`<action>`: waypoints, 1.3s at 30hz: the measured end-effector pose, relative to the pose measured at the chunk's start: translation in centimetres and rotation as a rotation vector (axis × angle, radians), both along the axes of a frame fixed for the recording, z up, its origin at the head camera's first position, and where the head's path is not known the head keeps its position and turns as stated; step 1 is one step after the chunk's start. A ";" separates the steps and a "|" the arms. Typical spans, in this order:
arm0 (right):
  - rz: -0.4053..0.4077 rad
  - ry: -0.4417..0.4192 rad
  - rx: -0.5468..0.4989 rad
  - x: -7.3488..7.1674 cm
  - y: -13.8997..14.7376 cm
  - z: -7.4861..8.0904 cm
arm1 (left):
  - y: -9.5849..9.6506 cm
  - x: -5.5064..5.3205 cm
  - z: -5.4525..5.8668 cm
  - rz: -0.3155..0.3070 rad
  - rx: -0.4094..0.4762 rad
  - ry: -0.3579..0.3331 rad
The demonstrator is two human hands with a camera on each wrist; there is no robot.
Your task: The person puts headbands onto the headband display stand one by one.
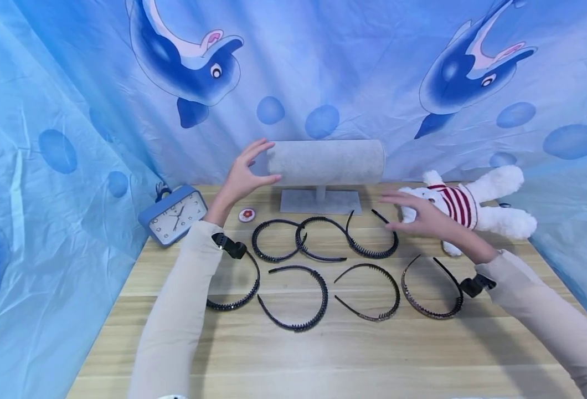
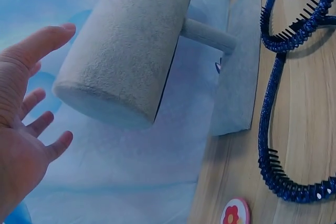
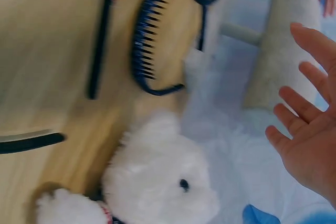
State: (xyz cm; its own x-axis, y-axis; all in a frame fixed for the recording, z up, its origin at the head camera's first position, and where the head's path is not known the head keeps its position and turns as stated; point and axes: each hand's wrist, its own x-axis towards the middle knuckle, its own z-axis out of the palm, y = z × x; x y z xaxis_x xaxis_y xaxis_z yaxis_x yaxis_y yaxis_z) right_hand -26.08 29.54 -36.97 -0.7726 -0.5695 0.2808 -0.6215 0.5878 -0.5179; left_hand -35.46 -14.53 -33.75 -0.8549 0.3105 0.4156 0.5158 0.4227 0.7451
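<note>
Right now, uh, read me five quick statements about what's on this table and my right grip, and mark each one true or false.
1. Seven headbands lie on the table. True.
2. The right grip holds a headband. False: it holds nothing.
3. The grey stand is right of the clock. True.
4. The plush bear sits on the grey stand. False: it lies on the table.
5. The flower badge touches the clock. False: they are apart.

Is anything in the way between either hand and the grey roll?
Nothing visible is. The left hand is at the left end of the grey roll, and only open space shows between the right hand and it. The headbands and plush toy lie lower, on the table.
</note>
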 end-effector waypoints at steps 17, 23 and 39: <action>0.110 -0.094 0.136 0.4 0.9 -5.0 | 0.9 -2.7 -0.7 -0.022 0.097 -0.015; 0.152 -0.115 0.143 0.2 0.9 -5.4 | 1.4 -2.9 -0.6 -0.010 0.112 -0.027; 0.185 -0.156 0.200 0.2 0.7 -6.3 | 1.7 -0.9 0.4 -0.055 0.148 -0.083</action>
